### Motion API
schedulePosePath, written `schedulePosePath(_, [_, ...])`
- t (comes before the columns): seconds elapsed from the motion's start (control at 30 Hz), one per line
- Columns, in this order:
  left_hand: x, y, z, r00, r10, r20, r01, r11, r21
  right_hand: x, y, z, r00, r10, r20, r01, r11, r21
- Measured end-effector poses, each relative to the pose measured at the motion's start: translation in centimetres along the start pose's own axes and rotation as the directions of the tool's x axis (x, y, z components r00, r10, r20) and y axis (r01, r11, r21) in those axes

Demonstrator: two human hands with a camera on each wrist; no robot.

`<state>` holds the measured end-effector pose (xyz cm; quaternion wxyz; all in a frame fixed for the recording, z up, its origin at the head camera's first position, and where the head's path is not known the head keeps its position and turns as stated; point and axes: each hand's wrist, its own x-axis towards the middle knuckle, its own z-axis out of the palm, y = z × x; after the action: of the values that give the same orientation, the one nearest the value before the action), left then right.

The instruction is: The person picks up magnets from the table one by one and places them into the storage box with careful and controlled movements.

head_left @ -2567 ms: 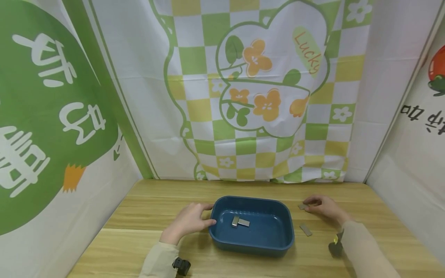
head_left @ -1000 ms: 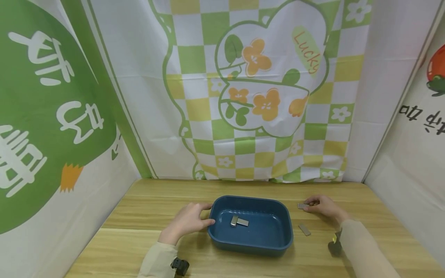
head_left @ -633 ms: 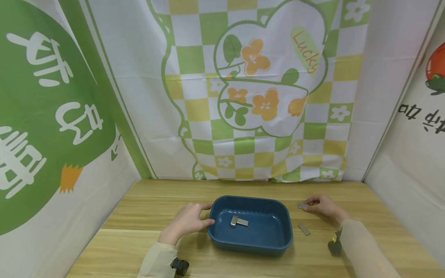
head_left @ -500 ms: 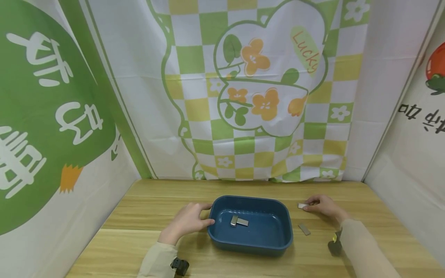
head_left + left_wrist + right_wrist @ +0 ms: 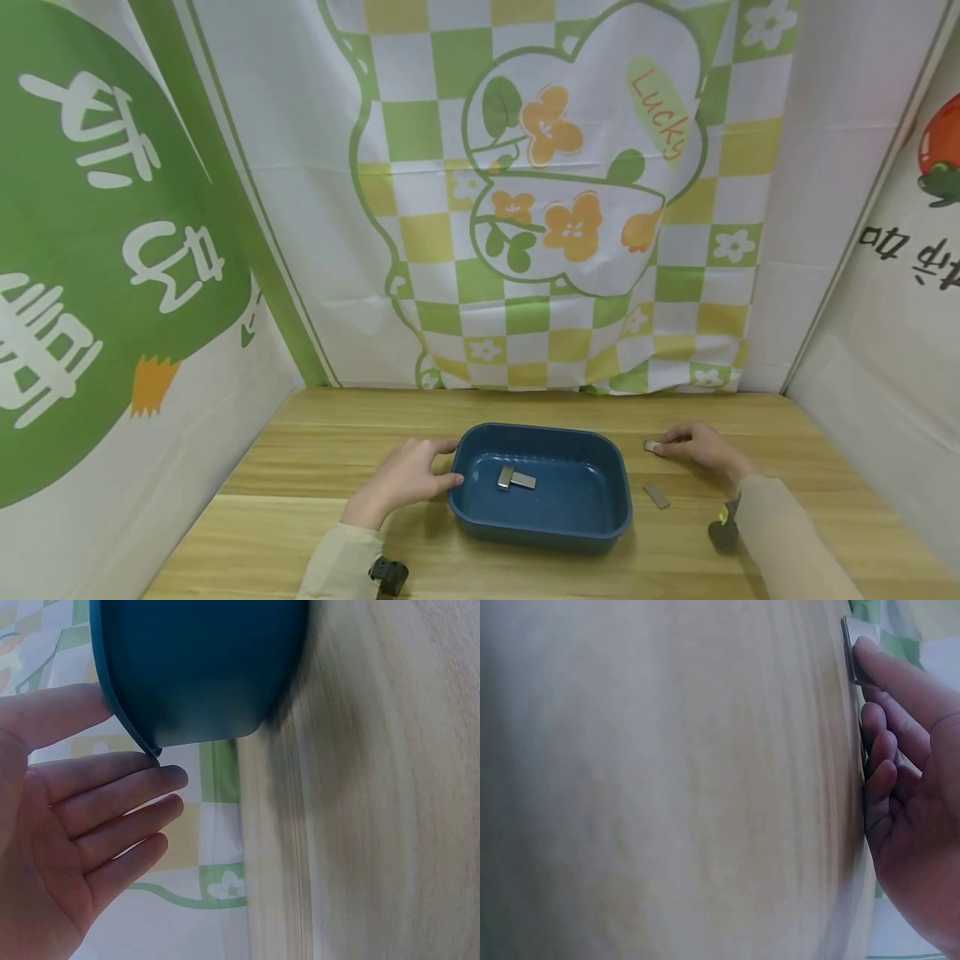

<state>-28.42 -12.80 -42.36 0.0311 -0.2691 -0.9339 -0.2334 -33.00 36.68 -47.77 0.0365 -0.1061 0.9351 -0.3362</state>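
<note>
A dark blue rectangular bin (image 5: 540,533) stands on the wooden table. My left hand (image 5: 408,481) is at its left end, thumb and index fingertip touching the rim, the fingers nearly straight in the left wrist view. Inside the bin lie two shiny rectangular metal pieces, one upright-looking (image 5: 506,477) against a flat one (image 5: 524,480). To the right of the bin, my right hand (image 5: 699,446) pinches a small flat metal piece (image 5: 850,652) between thumb and index finger, low at the tabletop. Another flat grey piece (image 5: 656,496) lies between bin and right forearm.
The wooden table (image 5: 337,425) ends at the back against a checked green and yellow curtain (image 5: 480,325). White printed cloth hangs on both sides. Each sleeve carries a dark wrist camera, left one (image 5: 388,575) and right one (image 5: 723,529).
The piece in my right fingers turned from a grey face to a brighter one and now shows less of itself past the fingertips. The left hand and bin have stayed put.
</note>
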Motion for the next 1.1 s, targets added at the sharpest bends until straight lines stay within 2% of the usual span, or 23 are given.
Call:
schedulePosePath(0.33, [-0.08,-0.11,0.07,1.000,-0.011,0.012,0.011,1.000,0.000,0.10,0.32,0.09,1.000,0.006,0.014,-0.007,0.999,0.048])
schedulePosePath(0.4, [-0.09,-0.10,0.08,1.000,-0.010,0.013,0.010,1.000,-0.003,0.07,0.38,0.09,0.999,0.034,0.034,-0.038,0.995,0.096])
schedulePosePath(0.57, [-0.07,0.00,0.04,1.000,-0.007,0.007,0.007,1.000,-0.009,0.08,0.50,0.02,0.997,0.062,0.036,-0.066,0.991,0.115])
schedulePosePath(0.63, [-0.04,0.06,-0.01,1.000,-0.005,0.003,0.005,1.000,-0.010,0.08,0.47,-0.08,0.998,0.051,0.029,-0.054,0.994,0.097])
schedulePosePath(1.1, [-0.05,0.08,-0.10,1.000,-0.010,0.009,0.010,1.000,-0.020,-0.06,0.04,-0.46,0.998,0.059,0.023,-0.062,0.986,0.155])
